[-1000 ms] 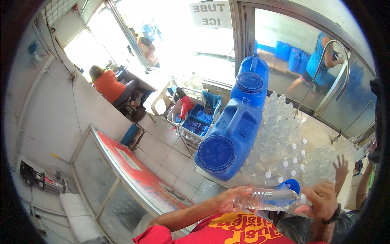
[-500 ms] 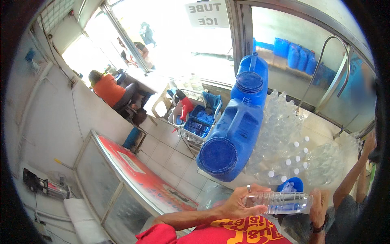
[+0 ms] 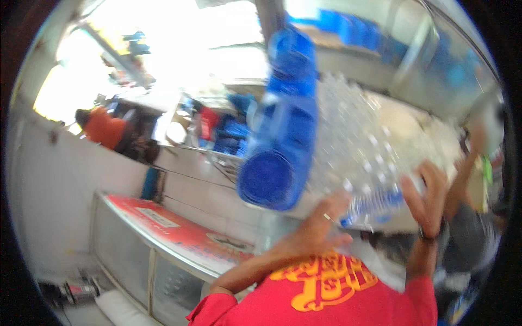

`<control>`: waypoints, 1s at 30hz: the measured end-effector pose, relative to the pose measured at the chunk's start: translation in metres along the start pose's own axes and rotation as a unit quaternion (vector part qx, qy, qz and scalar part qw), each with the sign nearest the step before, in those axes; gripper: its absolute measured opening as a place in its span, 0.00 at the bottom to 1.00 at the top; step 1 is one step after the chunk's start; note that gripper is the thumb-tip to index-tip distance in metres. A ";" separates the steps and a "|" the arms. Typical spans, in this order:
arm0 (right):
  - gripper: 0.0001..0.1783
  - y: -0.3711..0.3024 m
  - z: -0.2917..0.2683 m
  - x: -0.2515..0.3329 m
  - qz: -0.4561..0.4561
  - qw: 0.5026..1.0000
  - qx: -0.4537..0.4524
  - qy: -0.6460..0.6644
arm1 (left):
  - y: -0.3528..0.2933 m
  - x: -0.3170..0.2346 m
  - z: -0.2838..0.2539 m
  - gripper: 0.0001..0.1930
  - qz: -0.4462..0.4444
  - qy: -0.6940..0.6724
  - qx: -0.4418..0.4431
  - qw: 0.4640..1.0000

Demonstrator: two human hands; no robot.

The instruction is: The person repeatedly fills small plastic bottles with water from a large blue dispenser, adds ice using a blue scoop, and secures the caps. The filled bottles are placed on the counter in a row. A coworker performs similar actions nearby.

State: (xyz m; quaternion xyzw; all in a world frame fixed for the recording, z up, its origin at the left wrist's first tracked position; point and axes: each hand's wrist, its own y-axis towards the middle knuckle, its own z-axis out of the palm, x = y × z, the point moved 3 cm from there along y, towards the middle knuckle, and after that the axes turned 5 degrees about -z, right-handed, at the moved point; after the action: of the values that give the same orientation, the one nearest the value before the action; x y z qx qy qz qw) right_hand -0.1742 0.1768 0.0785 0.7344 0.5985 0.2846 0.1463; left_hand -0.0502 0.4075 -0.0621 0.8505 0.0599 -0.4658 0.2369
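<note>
A clear plastic bottle (image 3: pixel 378 205) lies nearly level between my hands, with blue showing through it. At its right end, my right hand (image 3: pixel 427 201) has thumb and fingers around the bottle. My left hand (image 3: pixel 325 217) is by the other end, its thumb and fingers spread; blur hides whether it touches the bottle. Just beyond, on the counter, stand many clear bottles (image 3: pixel 345 130), several with white caps (image 3: pixel 374 140). Large blue water jugs, the nearer (image 3: pixel 288 146) and farther (image 3: pixel 292 60), stand left of them.
Another person's arm (image 3: pixel 462 179) reaches in at the right. A red-topped glass display case (image 3: pixel 179 225) stands at the lower left. Beyond it, a person in orange (image 3: pixel 103 129) sits by the window. A rack with blue bins (image 3: pixel 231 136) is behind the jugs.
The view has shifted, and the jugs and counter now appear farther left and higher. My left hand has spread its fingers from around the bottle. My right hand now grips its right end.
</note>
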 end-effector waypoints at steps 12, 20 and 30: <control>0.24 0.038 0.071 -0.060 0.059 0.996 -0.049 -0.043 | -0.087 0.039 -0.028 0.38 -0.226 -0.085 -0.037 0.970; 0.24 -0.008 0.191 -0.097 0.061 0.985 0.158 -0.022 | -0.082 0.038 -0.019 0.24 -0.225 -0.115 -0.061 0.966; 0.28 -0.049 0.237 -0.078 -0.011 0.982 0.184 -0.044 | -0.075 0.039 -0.002 0.19 -0.244 -0.105 -0.002 0.964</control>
State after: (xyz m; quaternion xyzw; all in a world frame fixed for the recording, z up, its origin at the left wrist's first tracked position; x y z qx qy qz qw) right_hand -0.0819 0.1431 -0.1565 0.7543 0.6412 0.1355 0.0384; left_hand -0.0513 0.4697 -0.1188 0.7558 0.2414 -0.5962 0.1228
